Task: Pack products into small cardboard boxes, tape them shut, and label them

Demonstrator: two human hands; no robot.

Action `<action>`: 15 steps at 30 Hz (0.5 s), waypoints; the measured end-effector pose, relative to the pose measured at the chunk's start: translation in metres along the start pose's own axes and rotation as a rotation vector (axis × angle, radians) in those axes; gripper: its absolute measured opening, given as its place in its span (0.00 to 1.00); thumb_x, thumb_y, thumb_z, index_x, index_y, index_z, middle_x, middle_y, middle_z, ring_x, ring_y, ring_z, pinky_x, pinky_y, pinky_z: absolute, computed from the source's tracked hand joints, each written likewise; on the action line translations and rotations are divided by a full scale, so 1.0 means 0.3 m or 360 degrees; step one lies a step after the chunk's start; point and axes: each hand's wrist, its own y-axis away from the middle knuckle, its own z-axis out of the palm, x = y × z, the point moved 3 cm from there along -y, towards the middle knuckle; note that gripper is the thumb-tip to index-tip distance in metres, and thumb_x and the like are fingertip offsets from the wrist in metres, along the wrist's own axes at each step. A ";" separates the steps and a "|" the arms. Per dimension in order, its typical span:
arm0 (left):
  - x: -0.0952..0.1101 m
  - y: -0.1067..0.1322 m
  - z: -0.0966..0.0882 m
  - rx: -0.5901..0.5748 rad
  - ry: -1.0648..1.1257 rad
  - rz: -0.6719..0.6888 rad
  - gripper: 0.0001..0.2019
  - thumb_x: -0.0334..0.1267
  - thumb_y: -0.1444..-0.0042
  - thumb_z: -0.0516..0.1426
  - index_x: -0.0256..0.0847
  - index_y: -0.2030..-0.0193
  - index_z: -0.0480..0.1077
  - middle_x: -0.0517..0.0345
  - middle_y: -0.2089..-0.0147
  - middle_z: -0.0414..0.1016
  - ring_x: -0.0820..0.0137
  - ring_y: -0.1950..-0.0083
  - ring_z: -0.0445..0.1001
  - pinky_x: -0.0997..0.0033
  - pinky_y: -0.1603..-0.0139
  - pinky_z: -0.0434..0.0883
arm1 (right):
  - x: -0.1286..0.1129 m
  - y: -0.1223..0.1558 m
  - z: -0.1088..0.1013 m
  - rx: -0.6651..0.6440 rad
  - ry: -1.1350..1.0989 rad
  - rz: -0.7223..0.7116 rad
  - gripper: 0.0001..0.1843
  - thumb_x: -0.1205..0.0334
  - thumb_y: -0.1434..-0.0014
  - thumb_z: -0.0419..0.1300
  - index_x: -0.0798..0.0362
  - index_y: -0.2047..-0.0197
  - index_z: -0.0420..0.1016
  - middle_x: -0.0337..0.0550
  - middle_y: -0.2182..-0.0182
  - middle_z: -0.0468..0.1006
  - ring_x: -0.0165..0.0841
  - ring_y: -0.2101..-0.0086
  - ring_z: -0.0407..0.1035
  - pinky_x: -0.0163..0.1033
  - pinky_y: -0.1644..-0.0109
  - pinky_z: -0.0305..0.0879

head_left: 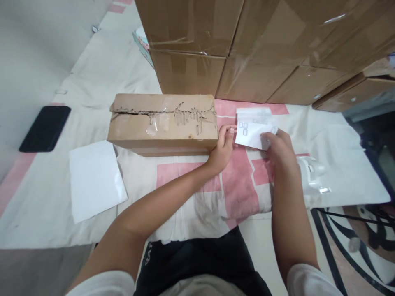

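My right hand (280,148) grips a white paper (250,136) with small outlined squares printed on it, thumb on top. Just behind that paper lies another white piece (253,113), faintly marked; whether the two are joined I cannot tell. My left hand (224,144) is at the right end of a cardboard box (166,123), its fingers stretched towards the paper's left edge and holding nothing that I can see. The box's top has a torn, ragged seam with clear tape over it.
Large taped cartons (256,78) are stacked along the back. On the left, a black phone (45,128) and a white sheet (97,179) lie on the pink and white cloth (188,205). Clear plastic packaging (313,174) is beside my right forearm.
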 end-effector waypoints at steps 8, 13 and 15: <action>0.026 0.003 -0.003 -0.0084 -0.0095 0.0016 0.19 0.46 0.26 0.46 0.44 0.38 0.70 0.55 0.59 0.78 0.69 0.58 0.76 0.68 0.51 0.75 | -0.036 0.047 -0.002 0.0428 0.0970 -0.0923 0.14 0.56 0.45 0.63 0.52 0.57 0.79 0.51 0.55 0.75 0.45 0.54 0.70 0.54 0.46 0.68; 0.033 0.001 0.009 -0.0247 -0.0247 0.0293 0.18 0.40 0.28 0.49 0.42 0.38 0.72 0.50 0.38 0.76 0.63 0.37 0.73 0.61 0.34 0.70 | -0.046 0.110 0.092 -0.0600 0.0060 -0.0210 0.16 0.48 0.37 0.61 0.52 0.66 0.78 0.40 0.74 0.74 0.28 0.78 0.62 0.35 0.74 0.59; 0.025 0.003 0.018 -0.0318 -0.0358 0.0378 0.19 0.37 0.29 0.49 0.43 0.37 0.73 0.50 0.37 0.76 0.63 0.37 0.74 0.61 0.34 0.70 | -0.051 0.126 0.107 -0.0676 -0.0084 -0.0085 0.15 0.49 0.40 0.65 0.53 0.68 0.77 0.36 0.78 0.70 0.25 0.80 0.57 0.33 0.77 0.53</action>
